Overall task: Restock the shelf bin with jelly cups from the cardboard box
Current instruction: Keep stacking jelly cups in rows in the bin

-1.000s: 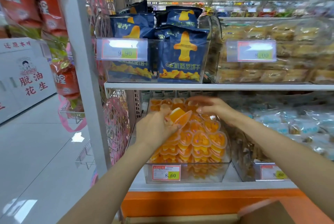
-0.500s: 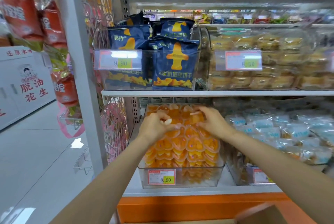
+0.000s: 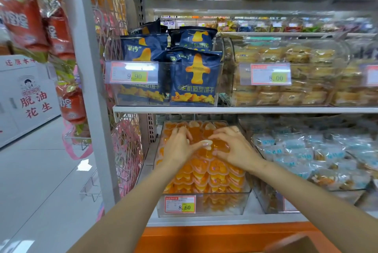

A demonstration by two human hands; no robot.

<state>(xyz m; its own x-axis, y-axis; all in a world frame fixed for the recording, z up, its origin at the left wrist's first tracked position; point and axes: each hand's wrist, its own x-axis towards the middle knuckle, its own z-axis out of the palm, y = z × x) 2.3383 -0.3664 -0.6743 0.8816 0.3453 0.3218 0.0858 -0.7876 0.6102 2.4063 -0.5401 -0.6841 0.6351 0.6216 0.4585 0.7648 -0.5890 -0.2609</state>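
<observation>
I am at the placing step. My right hand [image 3: 235, 151] curls its fingers round one jelly cup [image 3: 222, 144] and sets it on the heap, far in the shelf bin [image 3: 225, 205]. My left hand [image 3: 179, 147] lies just beside it, thumb touching the pale lid. Whether its fingers grip anything, I cannot tell. The heaped jelly cups [image 3: 204, 173] are heart-shaped, glossy orange and slick; the bin is clear and stiff-walled. Next, I judge, I should release gently so nothing slides, then reach near for the cardboard box [image 3: 294, 244].
</observation>
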